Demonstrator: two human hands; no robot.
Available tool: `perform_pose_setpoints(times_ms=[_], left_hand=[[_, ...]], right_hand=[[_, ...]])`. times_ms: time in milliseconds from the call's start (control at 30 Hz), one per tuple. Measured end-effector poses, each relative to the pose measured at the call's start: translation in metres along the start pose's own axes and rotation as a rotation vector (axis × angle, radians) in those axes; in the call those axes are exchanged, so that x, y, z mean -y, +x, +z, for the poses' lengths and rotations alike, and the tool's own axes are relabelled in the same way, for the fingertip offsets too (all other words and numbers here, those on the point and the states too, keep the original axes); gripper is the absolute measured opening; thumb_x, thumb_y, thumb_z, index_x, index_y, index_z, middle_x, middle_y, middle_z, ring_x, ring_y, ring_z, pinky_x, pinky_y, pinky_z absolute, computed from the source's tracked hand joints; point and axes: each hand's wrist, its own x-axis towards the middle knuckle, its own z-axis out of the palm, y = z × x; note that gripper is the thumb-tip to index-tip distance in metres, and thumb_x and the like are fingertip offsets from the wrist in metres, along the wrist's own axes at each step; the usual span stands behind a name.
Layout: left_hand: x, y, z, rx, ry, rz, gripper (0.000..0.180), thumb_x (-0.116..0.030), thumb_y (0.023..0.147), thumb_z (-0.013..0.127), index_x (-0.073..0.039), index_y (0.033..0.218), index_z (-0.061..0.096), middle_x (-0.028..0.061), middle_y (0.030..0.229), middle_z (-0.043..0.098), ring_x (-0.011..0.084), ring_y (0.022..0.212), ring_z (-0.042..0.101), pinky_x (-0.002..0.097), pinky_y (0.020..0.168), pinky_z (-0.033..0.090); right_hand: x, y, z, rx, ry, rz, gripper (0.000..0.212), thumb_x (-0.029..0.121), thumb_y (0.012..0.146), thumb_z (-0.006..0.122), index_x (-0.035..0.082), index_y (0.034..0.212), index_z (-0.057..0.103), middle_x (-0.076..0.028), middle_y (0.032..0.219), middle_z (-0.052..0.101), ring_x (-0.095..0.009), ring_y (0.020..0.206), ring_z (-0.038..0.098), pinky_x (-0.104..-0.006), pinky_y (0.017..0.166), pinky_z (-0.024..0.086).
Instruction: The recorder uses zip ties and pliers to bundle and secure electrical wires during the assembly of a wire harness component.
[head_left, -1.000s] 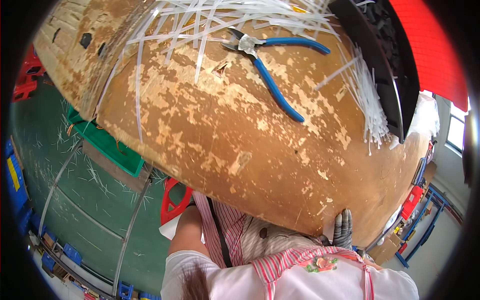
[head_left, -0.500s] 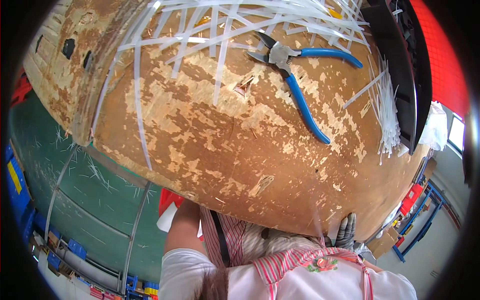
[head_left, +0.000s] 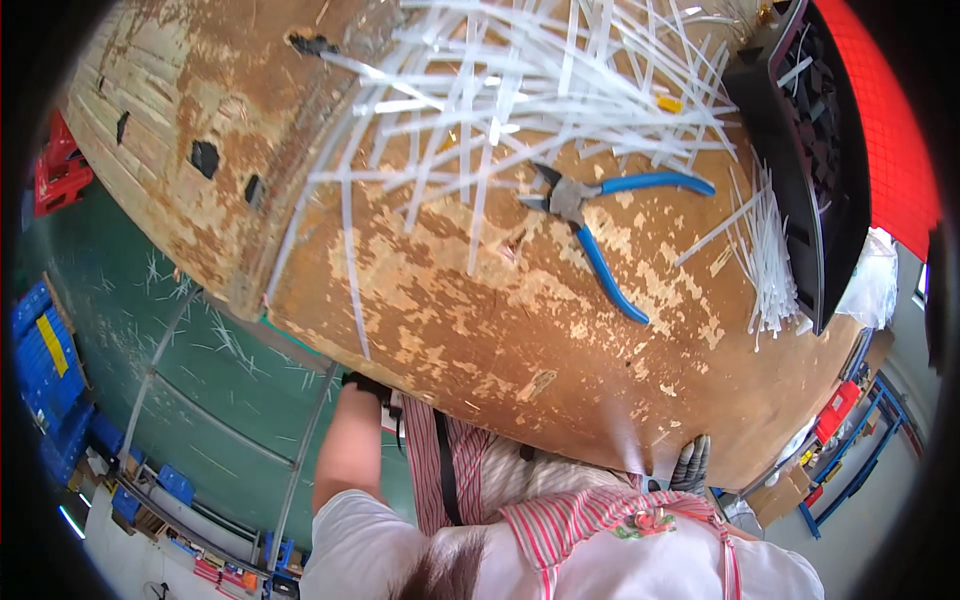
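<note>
My left hand [head_left: 370, 386], in a black glove, is at the near left edge of the worn wooden table [head_left: 470, 370], mostly below it. Its fingers are hidden, and something white shows beside it. Gloved in grey, my right hand [head_left: 690, 466] lies at the near right edge with its fingers stretched out on the wood. Mid-table lie cutting pliers [head_left: 570, 200] with blue handles, spread apart. Beyond them is a loose heap of white plastic strips [head_left: 520, 95], which look like cable ties.
A black bin [head_left: 822, 190] of dark pieces stands at the right, beside a bundle of thin white cable ties [head_left: 770, 270]. Clear plastic bag [head_left: 868, 285] hangs beyond it. On the left, a metal rail [head_left: 215, 428] stands over a green floor [head_left: 240, 395] with scattered strips.
The view has shifted, so the table's things sit lower and more of the bin shows. My left hand's black glove has come into sight. My right hand stays at the edge.
</note>
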Motion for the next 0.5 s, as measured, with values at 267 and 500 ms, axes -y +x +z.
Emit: perform_pose_setpoints(times_ms=[267, 500], left_hand=[[0.008, -0.021, -0.039, 0.004, -0.021, 0.007, 0.041, -0.033, 0.091, 0.047, -0.009, 0.123, 0.057, 0.0188, 0.122, 0.059, 0.0323, 0.107, 0.059, 0.0427, 0.09, 0.048], [0.061, -0.007, -0.068, -0.076, 0.009, 0.006, 0.039, -0.034, 0.091, 0.048, -0.009, 0.12, 0.058, 0.019, 0.119, 0.061, 0.032, 0.104, 0.061, 0.0422, 0.088, 0.049]], right_hand=[[0.022, -0.007, 0.004, 0.087, 0.096, 0.125, 0.112, 0.066, 0.081, 0.05, -0.007, 0.147, -0.004, -0.037, 0.15, 0.002, -0.056, 0.139, 0.005, -0.0632, 0.111, 0.012], [0.038, 0.013, 0.042, -0.422, 0.116, 0.218, 0.091, 0.049, 0.085, 0.055, -0.001, 0.149, 0.012, -0.028, 0.151, 0.017, -0.045, 0.14, 0.019, -0.0546, 0.113, 0.017]])
